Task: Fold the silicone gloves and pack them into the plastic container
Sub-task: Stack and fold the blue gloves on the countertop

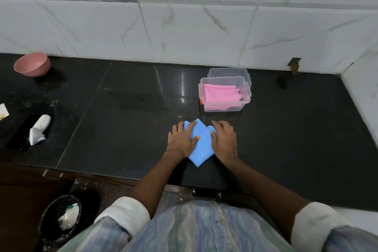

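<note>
A blue silicone glove (201,147) lies folded on the black counter near its front edge. My left hand (181,139) presses flat on its left side, fingers spread. My right hand (224,139) presses flat on its right side. Both palms cover the glove's outer edges. Just behind the hands stands a clear plastic container (248,96) without its lid. A folded pink glove (221,93) lies inside it.
The container's clear lid (229,71) leans behind it against the tiled wall. A pink bowl (32,64) sits far left. A white bottle (38,130) and a black object (20,132) lie at the left edge. A bin (60,219) stands on the floor below.
</note>
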